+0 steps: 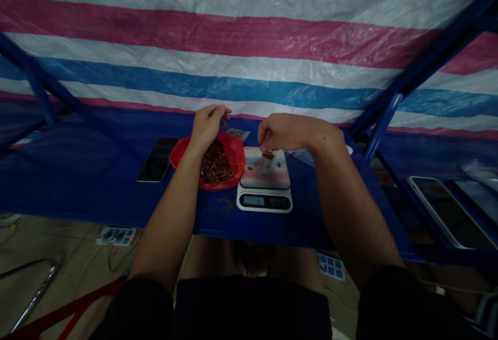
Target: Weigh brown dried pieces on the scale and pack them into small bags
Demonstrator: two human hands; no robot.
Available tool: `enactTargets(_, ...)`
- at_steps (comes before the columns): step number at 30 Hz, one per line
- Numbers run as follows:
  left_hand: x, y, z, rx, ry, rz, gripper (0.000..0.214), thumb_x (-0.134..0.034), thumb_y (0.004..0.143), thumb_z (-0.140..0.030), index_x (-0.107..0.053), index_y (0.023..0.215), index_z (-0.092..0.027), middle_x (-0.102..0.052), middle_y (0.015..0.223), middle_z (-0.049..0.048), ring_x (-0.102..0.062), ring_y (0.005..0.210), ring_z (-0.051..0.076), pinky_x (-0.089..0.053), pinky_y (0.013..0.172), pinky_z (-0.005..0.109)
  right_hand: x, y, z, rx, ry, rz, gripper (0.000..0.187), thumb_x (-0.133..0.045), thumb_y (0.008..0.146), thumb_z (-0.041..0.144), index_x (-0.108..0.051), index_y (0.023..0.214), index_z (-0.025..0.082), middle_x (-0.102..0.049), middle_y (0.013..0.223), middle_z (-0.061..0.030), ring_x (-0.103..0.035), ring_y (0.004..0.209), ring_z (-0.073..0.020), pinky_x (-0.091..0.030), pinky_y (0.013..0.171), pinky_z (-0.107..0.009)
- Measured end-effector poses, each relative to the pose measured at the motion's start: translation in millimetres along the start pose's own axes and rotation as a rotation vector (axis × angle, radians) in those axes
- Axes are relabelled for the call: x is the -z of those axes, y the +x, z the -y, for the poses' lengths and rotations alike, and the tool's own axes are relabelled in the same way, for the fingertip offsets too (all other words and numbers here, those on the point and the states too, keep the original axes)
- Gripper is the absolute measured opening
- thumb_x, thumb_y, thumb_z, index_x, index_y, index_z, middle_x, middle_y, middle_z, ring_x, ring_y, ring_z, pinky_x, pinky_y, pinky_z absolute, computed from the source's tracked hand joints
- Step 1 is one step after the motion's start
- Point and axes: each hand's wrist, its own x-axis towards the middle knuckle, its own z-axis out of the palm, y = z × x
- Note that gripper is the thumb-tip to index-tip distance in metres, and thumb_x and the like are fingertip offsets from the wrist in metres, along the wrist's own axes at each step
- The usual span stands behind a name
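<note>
My right hand [282, 130] is in a pinch just over a small clear cup [268, 159] of brown, nut-like pieces; whatever its fingertips hold is hidden. That cup stands on a white digital kitchen scale [264, 204] with a lit display. Two loose brown pieces lie on the scale's plate, one on each side of the cup. To the left, an open red plastic bag [235, 155] contains many more of these brown pieces [216, 163]. Above the bag's far edge, my left hand [208, 124] has its fingers curled in, and I cannot see what is inside them.
A dark phone or tablet [158, 160] lies left of the bag on the blue table [105, 184]. Clear plastic packets [238, 134] lie behind the scale. Blue metal struts [383, 127] slant at both sides. Another device [447, 210] lies at far right. Power strips [115, 236] are on the floor.
</note>
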Motion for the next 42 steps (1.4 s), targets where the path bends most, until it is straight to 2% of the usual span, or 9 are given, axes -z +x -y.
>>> enactTargets(8,0.4,1.8,3.5,-0.016,-0.003,0.008,0.025,-0.062,0.101,-0.033,-0.077,0.086,-0.02,-0.076,0.085,0.0058,-0.064,0.07,0.013,-0.051,0.066,0.024,2.5,-4.0,3.6,-0.009,-0.013,-0.006,0.028,-0.062,0.084,0.011,-0.081,0.103,0.015,-0.079,0.088,-0.0061,-0.068,0.075,-0.0178,-0.045,0.069,-0.029)
enactTargets(14,0.5,1.3,0.5,-0.058,0.02,0.038,0.027,-0.059,0.099,-0.034,-0.077,0.087,-0.019,-0.077,0.085,0.0063,-0.063,0.07,0.014,-0.051,0.069,0.026,6.2,-10.5,4.4,-0.026,0.065,-0.05,0.032,-0.06,0.087,0.007,-0.079,0.111,0.016,-0.081,0.1,-0.0071,-0.07,0.078,-0.0171,-0.049,0.072,-0.027)
enactTargets(16,-0.2,-3.7,-6.4,-0.115,0.068,0.159,0.028,-0.062,0.097,-0.038,-0.077,0.084,-0.018,-0.077,0.084,0.0058,-0.064,0.072,0.015,-0.052,0.072,0.028,8.7,-13.3,0.0,-0.042,0.095,-0.058,0.032,-0.061,0.087,0.008,-0.079,0.113,0.017,-0.081,0.099,-0.0065,-0.07,0.076,-0.017,-0.05,0.07,-0.027)
enactTargets(21,-3.3,-27.5,-36.9,-0.192,0.357,0.728,0.025,-0.075,0.084,-0.044,-0.082,0.084,-0.02,-0.078,0.082,0.0036,-0.068,0.075,0.018,-0.05,0.071,0.03,13.0,-17.6,-18.0,-0.12,-0.04,0.038,0.023,-0.066,0.083,0.012,-0.083,0.099,0.017,-0.08,0.086,-0.0054,-0.069,0.073,-0.0195,-0.046,0.064,-0.03)
enactTargets(24,-4.0,-38.5,-52.3,-0.196,0.55,0.858,0.018,-0.079,0.079,-0.04,-0.084,0.083,-0.023,-0.08,0.085,0.0035,-0.07,0.077,0.02,-0.049,0.069,0.03,10.6,-15.8,-25.5,-0.149,-0.111,0.104,0.018,-0.071,0.083,0.016,-0.084,0.095,0.016,-0.08,0.083,-0.0061,-0.07,0.073,-0.0208,-0.046,0.063,-0.031)
enactTargets(29,-4.3,-42.4,-54.6,-0.159,0.663,0.934,0.015,-0.082,0.075,-0.037,-0.086,0.085,-0.027,-0.081,0.082,0.0021,-0.073,0.076,0.021,-0.051,0.068,0.031,0.7,-5.0,-26.0,-0.183,-0.117,0.212,0.02,-0.08,0.079,0.025,-0.085,0.096,0.016,-0.08,0.082,-0.0056,-0.072,0.074,-0.0207,-0.046,0.063,-0.03)
enactTargets(35,-4.0,-42.1,-47.2,-0.076,0.65,0.982,0.014,-0.075,0.077,-0.024,-0.087,0.082,-0.029,-0.083,0.083,-0.0007,-0.074,0.072,0.019,-0.052,0.068,0.03,-3.2,4.0,-16.1,-0.199,-0.235,0.194,0.038,-0.088,0.074,0.036,-0.084,0.107,0.016,-0.081,0.092,-0.0064,-0.073,0.078,-0.0218,-0.045,0.062,-0.029)
enactTargets(39,-3.5,-41.3,-50.8,-0.135,0.611,0.916,0.013,-0.074,0.079,-0.022,-0.087,0.079,-0.027,-0.081,0.076,-0.0004,-0.072,0.069,0.018,-0.051,0.067,0.03,-3.7,7.6,-13.1,-0.206,-0.251,0.214,0.039,-0.088,0.076,0.037,-0.084,0.109,0.017,-0.082,0.098,-0.0082,-0.074,0.083,-0.0239,-0.046,0.064,-0.031)
enactTargets(42,-5.8,-41.1,-56.2,-0.244,0.546,0.796,0.014,-0.075,0.08,-0.022,-0.088,0.084,-0.026,-0.08,0.082,0.0013,-0.069,0.072,0.017,-0.049,0.068,0.03,-4.6,9.4,-13.5,-0.192,-0.259,0.237,0.037,-0.088,0.076,0.034,-0.084,0.108,0.016,-0.082,0.101,-0.0089,-0.075,0.086,-0.0247,-0.048,0.067,-0.031)
